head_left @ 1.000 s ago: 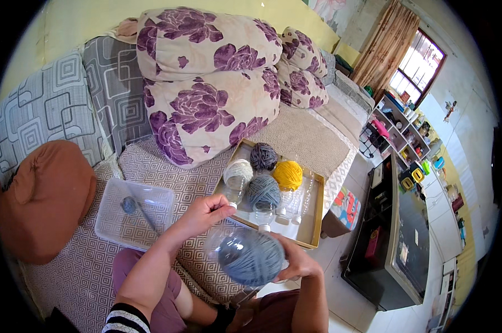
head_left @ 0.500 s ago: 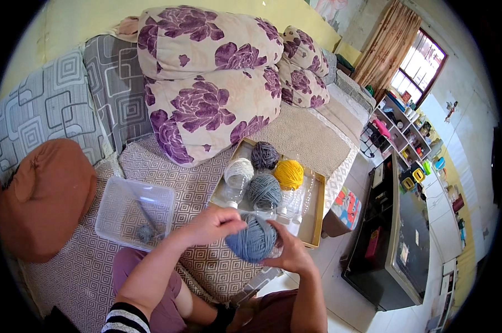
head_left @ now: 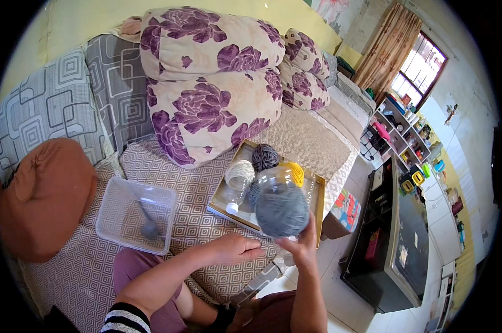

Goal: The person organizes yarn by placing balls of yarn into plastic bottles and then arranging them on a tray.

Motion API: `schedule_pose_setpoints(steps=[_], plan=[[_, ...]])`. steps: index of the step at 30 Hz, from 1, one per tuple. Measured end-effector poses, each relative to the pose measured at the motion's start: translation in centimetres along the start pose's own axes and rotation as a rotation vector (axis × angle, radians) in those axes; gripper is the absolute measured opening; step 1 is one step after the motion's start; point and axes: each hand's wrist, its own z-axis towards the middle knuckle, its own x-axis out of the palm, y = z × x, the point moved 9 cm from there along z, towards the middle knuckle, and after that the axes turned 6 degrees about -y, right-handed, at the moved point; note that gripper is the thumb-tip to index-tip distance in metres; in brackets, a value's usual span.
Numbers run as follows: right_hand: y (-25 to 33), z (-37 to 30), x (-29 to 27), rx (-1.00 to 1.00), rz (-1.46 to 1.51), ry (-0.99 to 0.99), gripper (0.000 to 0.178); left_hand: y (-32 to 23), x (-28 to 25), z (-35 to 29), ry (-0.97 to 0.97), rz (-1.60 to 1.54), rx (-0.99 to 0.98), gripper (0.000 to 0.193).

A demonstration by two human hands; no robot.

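Note:
My right hand (head_left: 302, 244) grips a clear plastic bottle from below, with blue-grey yarn (head_left: 282, 212) wound thickly around it. The clear end of the bottle (head_left: 276, 175) shows above the yarn. To its lower left, my left hand (head_left: 237, 248) is closed with its fingers pressed together, slightly smeared by motion; a thin strand appears to run to it from the clear plastic box (head_left: 108, 230). Inside that box lies a small blurred grey yarn ball (head_left: 150, 230). Behind my right hand, a shallow gold-rimmed tray (head_left: 320, 206) holds white yarn (head_left: 240, 168), dark grey yarn (head_left: 265, 157) and yellow yarn (head_left: 295, 173) on clear bottles.
A brown cushion (head_left: 45, 200) sits at the far left. Purple-flowered bundles (head_left: 206, 111) rest against the sofa back. On the right stand a stool with a colourful top (head_left: 346, 210) and a black cabinet (head_left: 384, 250) on the tiled floor.
My right hand has tilted and raised the yarn-wound bottle, bringing its clear end upward over the tray. My left hand has moved away from the yarn, down and slightly right. The small ball has shifted.

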Motion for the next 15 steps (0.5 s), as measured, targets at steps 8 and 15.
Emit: schedule_pose_setpoints(steps=[8, 15], plan=[[0.0, -3.6, 4.7, 0.136, -0.44, 0.693, 0.091, 2.4, -7.4, -1.2, -0.341, -0.343, -0.03, 0.023], [-0.2, -1.4, 2.1, 0.066, 0.339, 0.356, 0.101, 4.6, -4.9, -0.3, -0.433, -0.54, -0.075, 0.027]])
